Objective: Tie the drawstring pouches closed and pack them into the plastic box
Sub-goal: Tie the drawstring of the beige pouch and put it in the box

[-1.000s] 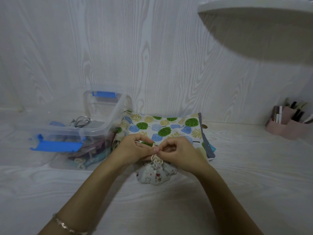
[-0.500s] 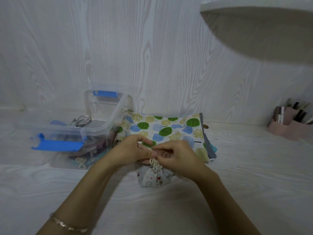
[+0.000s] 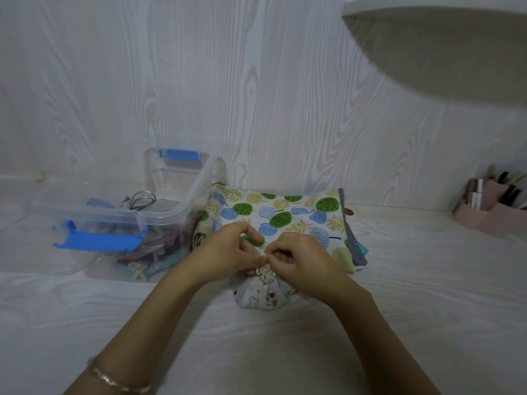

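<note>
Pouch (image 3: 263, 297) unmoved, left hand (image 3: 228, 253) and right hand (image 3: 303, 262) still pinching its drawstring (image 3: 261, 271)

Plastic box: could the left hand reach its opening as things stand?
Probably yes. The plastic box stands open-topped just left of the left hand, nothing between them; that hand is busy pinching the pouch.
</note>
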Tool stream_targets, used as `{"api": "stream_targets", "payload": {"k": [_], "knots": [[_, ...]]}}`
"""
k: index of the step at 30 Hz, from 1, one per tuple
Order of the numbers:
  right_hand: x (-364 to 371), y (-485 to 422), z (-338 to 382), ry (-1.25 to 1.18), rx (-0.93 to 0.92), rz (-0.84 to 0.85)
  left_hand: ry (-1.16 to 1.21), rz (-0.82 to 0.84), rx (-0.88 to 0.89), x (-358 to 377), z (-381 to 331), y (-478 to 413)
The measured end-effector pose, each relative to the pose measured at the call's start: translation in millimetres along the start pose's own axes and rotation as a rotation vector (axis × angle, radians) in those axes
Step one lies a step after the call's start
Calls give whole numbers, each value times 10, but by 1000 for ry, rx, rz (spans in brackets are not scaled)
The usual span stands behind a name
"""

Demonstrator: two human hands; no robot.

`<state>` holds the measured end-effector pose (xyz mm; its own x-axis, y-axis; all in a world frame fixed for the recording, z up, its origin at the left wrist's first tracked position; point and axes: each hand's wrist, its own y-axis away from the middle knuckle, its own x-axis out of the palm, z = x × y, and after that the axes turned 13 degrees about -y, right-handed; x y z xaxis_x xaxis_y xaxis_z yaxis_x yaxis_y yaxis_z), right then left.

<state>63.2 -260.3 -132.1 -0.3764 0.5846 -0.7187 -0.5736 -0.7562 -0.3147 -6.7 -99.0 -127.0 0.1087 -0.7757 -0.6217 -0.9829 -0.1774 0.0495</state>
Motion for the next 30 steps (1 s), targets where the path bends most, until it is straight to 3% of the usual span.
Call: {"api": "stream_targets", "payload": {"k": [7,20,26,30], "knots": [[-11,-21,-62,-168,121,-105,-175,-317,145,173,-71,-7],[-133,-27,-60,-1176,462,80,-98,-374,265,146,-77,-27],[-117,-23,-80,-1136,416,28,15,-306,287,114,-31,-36],[-37,-28,-51,-905,329,-182,36,-297,241,127,17,-42]]}}
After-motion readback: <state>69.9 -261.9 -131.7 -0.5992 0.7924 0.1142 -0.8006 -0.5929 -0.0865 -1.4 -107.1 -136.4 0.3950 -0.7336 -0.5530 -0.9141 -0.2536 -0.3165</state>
